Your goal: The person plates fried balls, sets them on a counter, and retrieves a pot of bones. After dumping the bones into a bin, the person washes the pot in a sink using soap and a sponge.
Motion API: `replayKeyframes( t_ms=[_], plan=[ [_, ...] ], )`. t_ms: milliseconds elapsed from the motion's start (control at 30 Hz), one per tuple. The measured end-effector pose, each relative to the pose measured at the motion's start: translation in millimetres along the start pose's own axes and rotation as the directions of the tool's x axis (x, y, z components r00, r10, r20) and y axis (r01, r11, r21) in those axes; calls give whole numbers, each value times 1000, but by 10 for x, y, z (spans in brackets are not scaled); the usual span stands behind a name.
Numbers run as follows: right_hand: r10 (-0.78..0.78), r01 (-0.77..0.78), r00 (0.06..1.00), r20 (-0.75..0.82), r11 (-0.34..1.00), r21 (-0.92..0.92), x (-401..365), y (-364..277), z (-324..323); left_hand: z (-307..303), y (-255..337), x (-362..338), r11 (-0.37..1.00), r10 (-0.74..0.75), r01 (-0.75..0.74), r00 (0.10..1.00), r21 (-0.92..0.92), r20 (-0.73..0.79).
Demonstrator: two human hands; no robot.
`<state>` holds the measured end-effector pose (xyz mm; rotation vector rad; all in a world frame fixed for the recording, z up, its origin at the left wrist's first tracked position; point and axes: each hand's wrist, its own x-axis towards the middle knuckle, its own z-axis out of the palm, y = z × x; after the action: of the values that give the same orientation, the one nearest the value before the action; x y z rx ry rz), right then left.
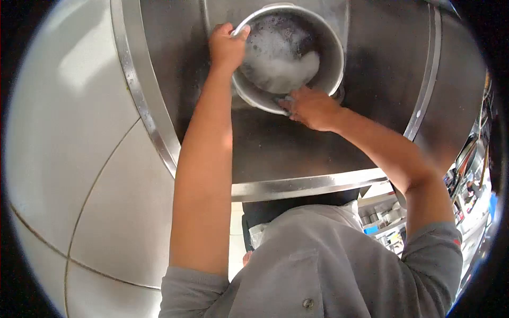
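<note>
A round metal pot (333, 58) with soapy water and white suds (281, 66) inside sits in a dark metal sink (297, 146). My left hand (228, 46) is closed around the pot's rim on its left side, thumb over the edge. At the near side of the rim, my right hand (314, 108) is closed, its fingers pressed against the inner wall just below the suds. Something small and greyish shows between those fingertips, and I cannot tell what it is.
A raised metal edge (313, 184) runs along the front of the sink, close to my body. White tiled wall (111, 185) stands to the left. Lower right, shelves (389, 220) hold assorted items, with more clutter beyond at the far right.
</note>
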<state>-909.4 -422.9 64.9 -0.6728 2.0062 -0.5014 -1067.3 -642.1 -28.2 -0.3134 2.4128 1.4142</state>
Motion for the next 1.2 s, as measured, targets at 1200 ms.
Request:
replayKeyframes(
  t_ms=[1200],
  plan=[
    [276, -216, 961, 4, 745, 631, 979, -108, 329, 241, 303, -94, 885, 215, -341, 903, 317, 371]
  ],
)
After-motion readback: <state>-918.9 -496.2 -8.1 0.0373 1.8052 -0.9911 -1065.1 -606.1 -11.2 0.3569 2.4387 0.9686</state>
